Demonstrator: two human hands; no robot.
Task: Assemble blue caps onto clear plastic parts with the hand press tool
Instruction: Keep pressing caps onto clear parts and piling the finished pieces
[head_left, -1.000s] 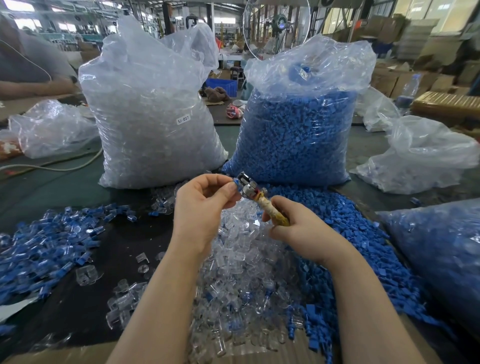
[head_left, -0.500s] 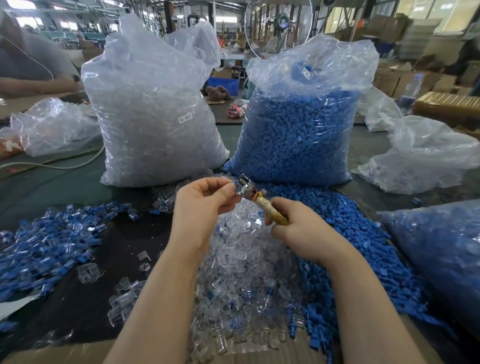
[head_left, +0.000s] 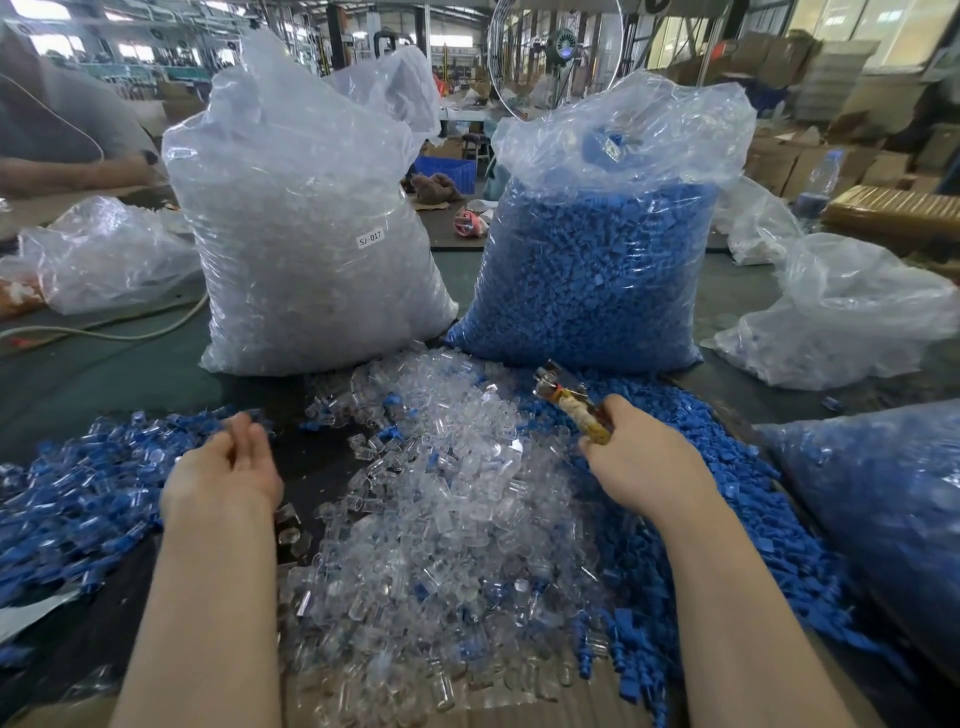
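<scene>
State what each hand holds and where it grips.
Right hand grips the hand press tool by its wrapped handle. Left hand holds nothing visible, fingers relaxed.

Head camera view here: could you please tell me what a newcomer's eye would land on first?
Two tall plastic sacks dominate the back of the table: the bag of clear parts on the left and the bag of blue caps on the right. In front, loose clear parts spill down the middle, with a loose blue pile on each side. The right hand grips the hand press tool, while the left hand hovers by the left pile.
</scene>
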